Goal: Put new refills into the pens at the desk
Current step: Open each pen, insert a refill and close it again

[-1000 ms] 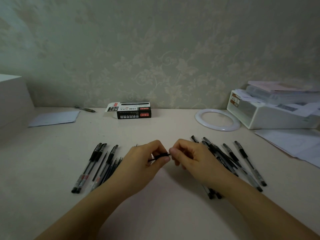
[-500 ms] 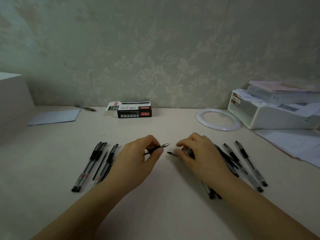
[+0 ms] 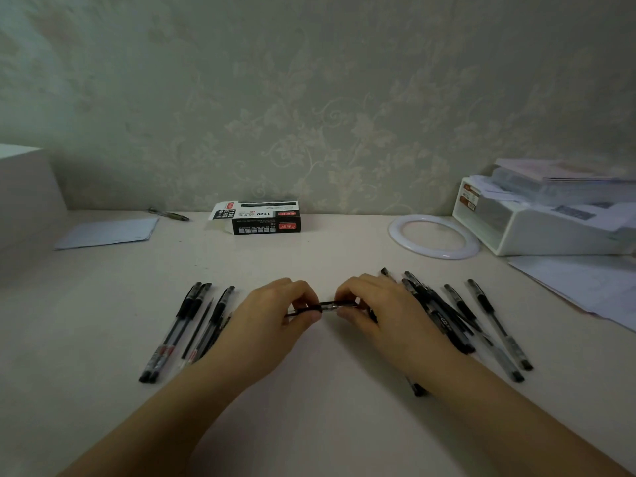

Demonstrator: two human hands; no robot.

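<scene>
Both forearms reach in from the bottom corners and converge at the middle of the pale cream desk [image 3: 327, 390], with the wrists low and the hands raised just above the surface. The left hand [image 3: 272, 321] is curled, thumb below and fingertips above, pinching one end of a slim black pen with a clear section [image 3: 327, 306] that lies roughly level between the hands. The right hand [image 3: 378, 311] is curled the same way and pinches the other end, its knuckles turned up toward the camera. Whether the pen is 1 piece or 2 pieces meeting at the gap cannot be told.

Left of the left forearm a row of black-capped clear-barrelled pens [image 3: 186, 328] lies on the desk, fanned slightly, caps pointing away. Just beside the right hand a looser heap of similar black pens [image 3: 457, 318] crosses over itself, partly hidden by the right wrist.

Farther back, near the floral wallpapered wall, sit a black-and-white cardboard refill box [image 3: 261, 218] with its flap open, a white ring [image 3: 433, 235], a white plastic drawer unit [image 3: 537, 228] stacked with papers, a folded pale sheet of paper [image 3: 110, 232], and 1 lone dark pen [image 3: 168, 214].
</scene>
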